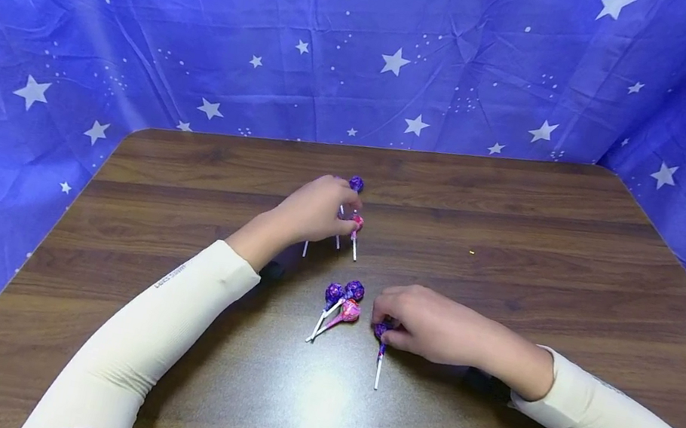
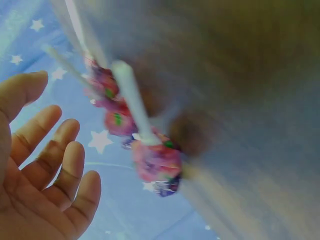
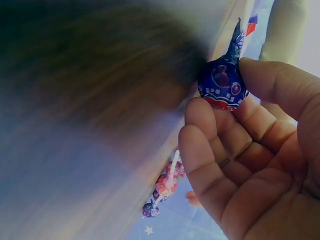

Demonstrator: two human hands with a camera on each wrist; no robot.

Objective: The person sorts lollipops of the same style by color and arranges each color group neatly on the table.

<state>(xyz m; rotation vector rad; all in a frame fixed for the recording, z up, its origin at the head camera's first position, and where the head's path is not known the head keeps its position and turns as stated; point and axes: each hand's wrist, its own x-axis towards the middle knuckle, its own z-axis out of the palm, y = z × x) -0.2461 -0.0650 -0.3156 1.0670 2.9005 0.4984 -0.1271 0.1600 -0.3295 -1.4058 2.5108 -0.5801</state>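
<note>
My right hand (image 1: 427, 324) pinches the wrapped head of a dark purple lollipop (image 3: 222, 82) between thumb and fingers, its white stick pointing toward me over the table. Farther back, my left hand (image 1: 318, 211) hovers over several lollipops with fingers loosely bent and apart. In the left wrist view nothing lies between its fingers. Beside its thumb is a pink lollipop (image 1: 358, 223); a purple lollipop (image 1: 357, 183) shows just past its fingertips. The hand partly hides the others there, leaving white sticks visible.
Between the hands, two purple lollipops (image 1: 334, 294) and a pink lollipop (image 1: 352, 312) lie in a cluster with sticks crossing. A tiny yellow scrap (image 1: 472, 252) sits on the brown wooden table (image 1: 551, 243). A blue star-printed curtain (image 1: 346, 39) hangs behind the table's far edge.
</note>
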